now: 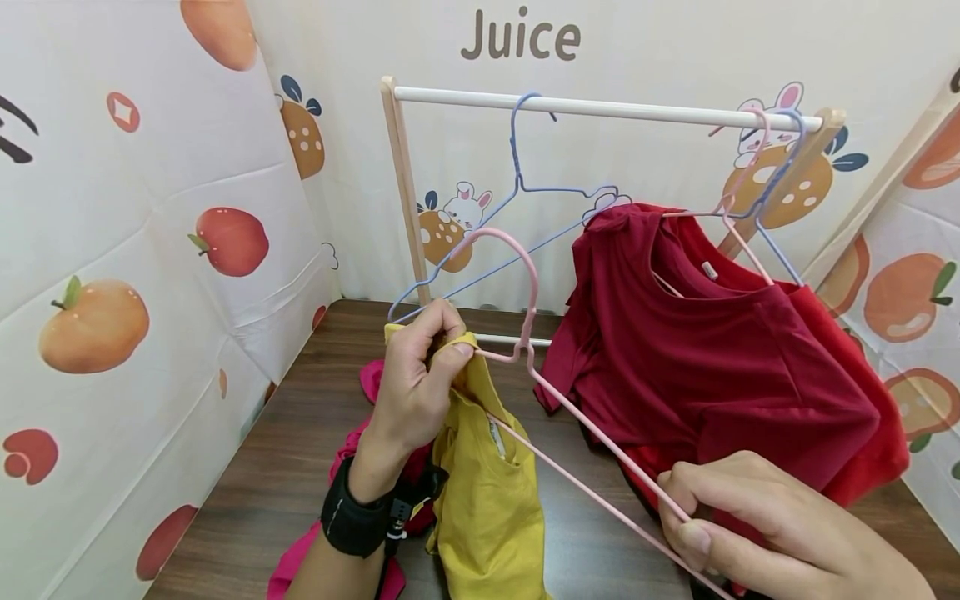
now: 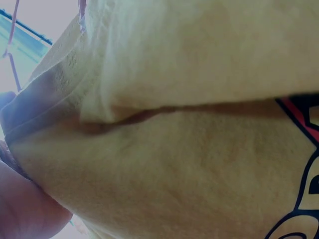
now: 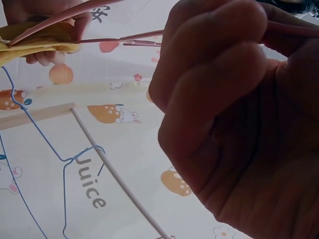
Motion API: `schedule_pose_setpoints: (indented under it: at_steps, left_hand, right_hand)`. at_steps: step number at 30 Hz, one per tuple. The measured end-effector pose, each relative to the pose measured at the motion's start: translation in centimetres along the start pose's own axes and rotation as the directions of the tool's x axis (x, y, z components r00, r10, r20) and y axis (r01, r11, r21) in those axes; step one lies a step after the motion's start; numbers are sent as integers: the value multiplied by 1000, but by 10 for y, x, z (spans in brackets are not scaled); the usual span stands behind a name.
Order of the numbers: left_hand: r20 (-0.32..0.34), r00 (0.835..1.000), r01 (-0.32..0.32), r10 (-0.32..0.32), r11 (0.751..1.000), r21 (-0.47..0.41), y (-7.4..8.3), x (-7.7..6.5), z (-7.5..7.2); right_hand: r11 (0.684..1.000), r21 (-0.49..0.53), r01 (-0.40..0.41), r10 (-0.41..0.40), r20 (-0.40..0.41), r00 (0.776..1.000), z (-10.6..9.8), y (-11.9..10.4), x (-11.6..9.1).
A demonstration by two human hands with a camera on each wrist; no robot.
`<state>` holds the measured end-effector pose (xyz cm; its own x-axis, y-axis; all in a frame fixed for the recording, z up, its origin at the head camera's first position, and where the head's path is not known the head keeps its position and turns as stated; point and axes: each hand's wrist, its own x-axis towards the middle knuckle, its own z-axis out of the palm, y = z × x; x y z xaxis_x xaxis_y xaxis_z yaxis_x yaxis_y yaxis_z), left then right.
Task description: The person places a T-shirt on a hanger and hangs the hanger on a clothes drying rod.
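Note:
In the head view my left hand (image 1: 420,383) pinches the shoulder and neck edge of a yellow shirt (image 1: 491,508), together with one end of a pink hanger (image 1: 528,300). That end of the hanger runs inside the shirt's neck opening. The hanger's other end is in my right hand (image 1: 757,525), whose thumb and fingers pinch its bars. Yellow cloth with a dark print (image 2: 199,169) fills most of the left wrist view. In the right wrist view the curled fingers of my right hand (image 3: 214,99) hold the pink bar.
Behind stands a rack with a white rail (image 1: 615,107). A bare blue hanger (image 1: 517,158) hangs on it at left; a dark red shirt (image 1: 712,358) and a brighter red garment (image 1: 862,400) hang at right. Bright pink clothing (image 1: 300,558) lies on the wooden table (image 1: 247,508) at left.

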<state>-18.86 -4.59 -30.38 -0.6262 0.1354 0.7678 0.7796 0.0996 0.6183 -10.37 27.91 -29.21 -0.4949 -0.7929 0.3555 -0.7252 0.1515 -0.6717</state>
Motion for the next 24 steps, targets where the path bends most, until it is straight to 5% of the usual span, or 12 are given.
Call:
schedule_pose_setpoints:
  at_steps: [9,18,24]
  left_hand:
    - [7,1000,-2,2,998,-60,2,-1,-1]
    - [26,999,-23,27,990,-140,3,1,-2]
    - [52,998,-16,25,985,-173,4,0,-3]
  right_hand:
    - [993,17,116,-116,6,993,-3,-2,5]
    - [992,84,92,-92,2,996,-3,-2,1]
    - [982,118,146,-146,-8,989,-2,6,-2]
